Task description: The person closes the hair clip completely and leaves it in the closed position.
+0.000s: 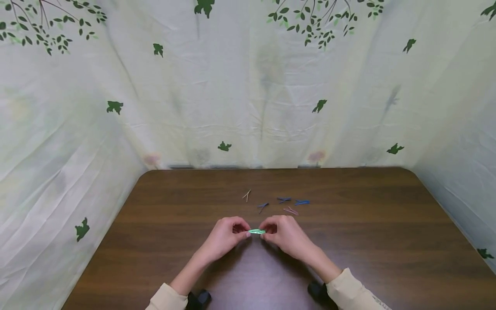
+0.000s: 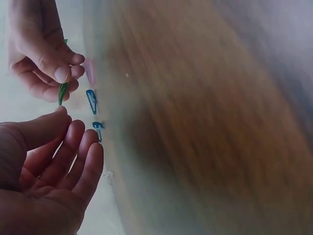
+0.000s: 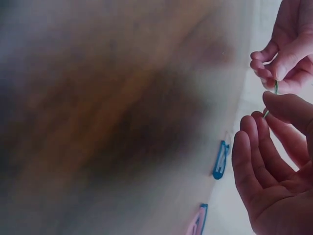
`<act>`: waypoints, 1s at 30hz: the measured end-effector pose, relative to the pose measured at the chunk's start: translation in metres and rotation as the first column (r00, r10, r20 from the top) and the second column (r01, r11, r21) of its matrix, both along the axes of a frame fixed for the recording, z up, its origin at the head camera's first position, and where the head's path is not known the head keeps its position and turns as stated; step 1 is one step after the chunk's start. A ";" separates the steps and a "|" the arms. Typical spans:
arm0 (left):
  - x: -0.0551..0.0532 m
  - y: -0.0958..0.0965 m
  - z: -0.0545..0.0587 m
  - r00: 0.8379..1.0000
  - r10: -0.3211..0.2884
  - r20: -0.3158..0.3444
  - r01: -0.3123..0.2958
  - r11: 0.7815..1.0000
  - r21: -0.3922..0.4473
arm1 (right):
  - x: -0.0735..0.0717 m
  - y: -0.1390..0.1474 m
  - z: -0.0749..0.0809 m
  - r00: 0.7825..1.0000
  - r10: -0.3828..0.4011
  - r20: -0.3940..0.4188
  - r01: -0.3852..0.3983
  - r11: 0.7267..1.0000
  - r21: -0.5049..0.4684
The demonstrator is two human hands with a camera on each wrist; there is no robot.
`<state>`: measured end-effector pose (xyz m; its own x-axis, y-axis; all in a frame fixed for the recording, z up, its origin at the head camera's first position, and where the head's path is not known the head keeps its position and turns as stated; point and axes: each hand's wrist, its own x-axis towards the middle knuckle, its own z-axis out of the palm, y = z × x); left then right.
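A green snap hair clip (image 1: 257,231) is stretched sideways between both hands, low over the table in the head view. My left hand (image 1: 226,234) pinches its left end between thumb and fingertips. At the other end, the thumb and fingertips of my right hand (image 1: 286,234) pinch it too. In the left wrist view the middle of the clip (image 2: 62,92) shows between the two hands, its ends covered by fingers. Only a thin green edge of the clip (image 3: 276,87) appears in the right wrist view.
Beyond the hands on the brown wooden table (image 1: 174,241) lie a pale clip (image 1: 246,196), a pink clip (image 1: 291,211) and three blue ones, the rightmost blue clip (image 1: 302,202) among them. A white curtain (image 1: 232,86) with leaf prints hangs behind the table and along both sides.
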<state>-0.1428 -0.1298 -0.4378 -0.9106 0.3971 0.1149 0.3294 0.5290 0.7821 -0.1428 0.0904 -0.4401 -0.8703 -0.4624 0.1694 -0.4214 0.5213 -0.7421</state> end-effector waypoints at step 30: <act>-0.024 -0.012 -0.007 0.992 -0.113 -0.057 0.098 0.970 -0.223 | -0.036 -0.019 -0.005 0.990 0.116 0.082 -0.129 0.977 0.171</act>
